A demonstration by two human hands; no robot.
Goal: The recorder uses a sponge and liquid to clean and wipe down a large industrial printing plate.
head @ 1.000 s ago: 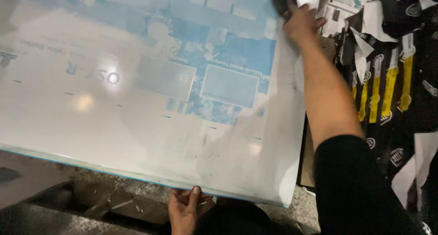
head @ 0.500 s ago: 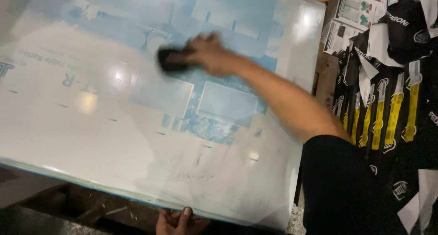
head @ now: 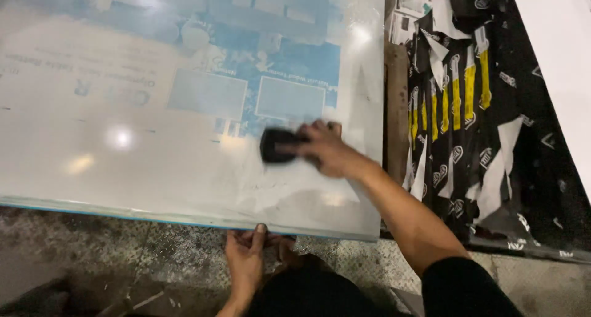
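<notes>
Your right hand (head: 329, 149) is closed around a dark pad (head: 278, 146) and presses it flat on the plate (head: 154, 157). The pad sits in the plate's lower right part, just below the blue printed area (head: 271, 58) and a little in from the right edge. Your fingers wrap the pad's right end; its left end shows clear of them. Your forearm runs down and to the right, off the plate, into a black sleeve (head: 468, 289).

Your left hand (head: 245, 255) is at the plate's near edge, below the pad. The thumb lies up against the edge and the fingers curl under it; the grip is narrow, pinching the plate's rim.

The plate is a large, shiny grey-white sheet, lying broad and nearly flat, with its near edge showing a thin blue line. Blue artwork covers its upper middle; two pale rectangles sit within that area. Light spots reflect on the bare left half. Smears and dull streaks mark the surface around and below the pad.

Under the near edge is a grey speckled floor (head: 123, 249). To the right of the plate, past a brown strip (head: 397, 108), lie black and yellow printed sheets (head: 468, 95), overlapping and partly torn, with white paper (head: 554, 64) at the far right.
</notes>
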